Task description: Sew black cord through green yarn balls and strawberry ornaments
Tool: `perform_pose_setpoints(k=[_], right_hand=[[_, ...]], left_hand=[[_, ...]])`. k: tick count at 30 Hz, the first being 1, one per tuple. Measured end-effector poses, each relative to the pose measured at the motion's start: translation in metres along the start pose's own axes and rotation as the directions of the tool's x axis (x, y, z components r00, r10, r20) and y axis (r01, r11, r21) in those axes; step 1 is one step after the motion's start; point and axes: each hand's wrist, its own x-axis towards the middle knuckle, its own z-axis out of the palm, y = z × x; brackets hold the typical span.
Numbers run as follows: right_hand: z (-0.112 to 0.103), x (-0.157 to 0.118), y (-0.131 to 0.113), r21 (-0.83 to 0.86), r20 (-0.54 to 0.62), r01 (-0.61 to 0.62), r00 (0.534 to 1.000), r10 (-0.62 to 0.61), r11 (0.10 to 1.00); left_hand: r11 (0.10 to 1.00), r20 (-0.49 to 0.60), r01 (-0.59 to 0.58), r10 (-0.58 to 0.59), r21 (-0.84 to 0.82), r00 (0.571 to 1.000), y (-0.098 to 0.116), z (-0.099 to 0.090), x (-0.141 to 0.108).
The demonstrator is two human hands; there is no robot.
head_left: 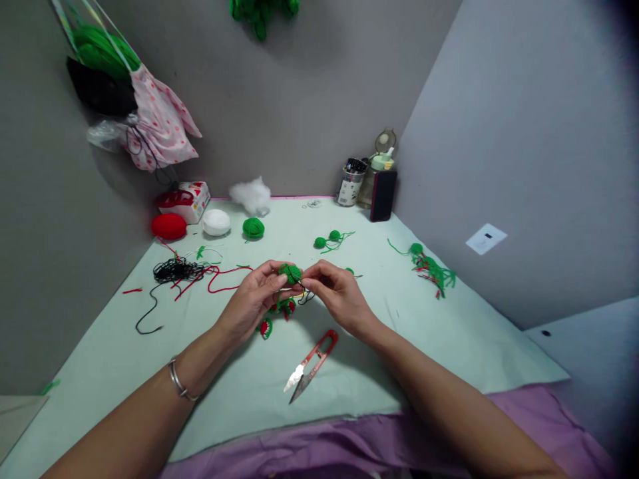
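Note:
Near the middle of the table, my left hand point(257, 293) grips a small green crocheted piece point(291, 273) between thumb and fingers. My right hand point(333, 289) is pinched at the piece's right side, where dark yarn point(305, 293) shows; whatever lies between the fingertips is too small to make out. Below my left hand are green crocheted bits with red and white parts point(266, 328). Red-handled thread snips point(317, 359) lie on the table nearer to me, their blades apart and pointing down to the left.
Yarn balls in red point(168, 226), white point(216, 223) and green point(253, 228) sit at the back left, with tangled black yarn point(177, 270) before them. A phone point(383, 195) and pen cup point(350, 185) stand at the back. Green pieces point(434, 271) lie at right.

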Motion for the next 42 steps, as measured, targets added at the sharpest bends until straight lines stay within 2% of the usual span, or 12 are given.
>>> perform_pose_setpoints(k=[4, 13, 23, 31, 42], right_hand=[[0.0025, -0.0001, 0.0017, 0.044, -0.023, -0.002, 1.000, 0.003, 0.999], [-0.0005, 0.0003, -0.0049, 0.005, 0.000, 0.021, 1.000, -0.021, 1.000], [0.0017, 0.0011, -0.0017, 0.165, 0.060, -0.118, 0.992, 0.109, 0.979], [0.0052, 0.0008, -0.0004, 0.191, 0.006, -0.090, 0.996, 0.091, 0.977], [0.0055, 0.0014, -0.0053, 0.238, -0.029, -0.105, 0.993, 0.115, 0.966]], left_hand=[[1.000, -0.007, -0.018, 0.018, -0.014, 1.000, 0.0006, 0.0028, -0.0005], [0.999, -0.024, -0.040, 0.041, 0.008, 0.999, 0.0015, 0.0036, -0.0002], [0.998, -0.036, -0.060, 0.060, -0.009, 0.998, -0.0011, 0.0045, 0.0001], [0.996, -0.020, -0.088, 0.088, 0.015, 0.996, -0.0063, 0.0021, -0.0003], [0.988, -0.040, -0.140, 0.143, 0.068, 0.989, -0.0054, 0.0082, -0.0026]])
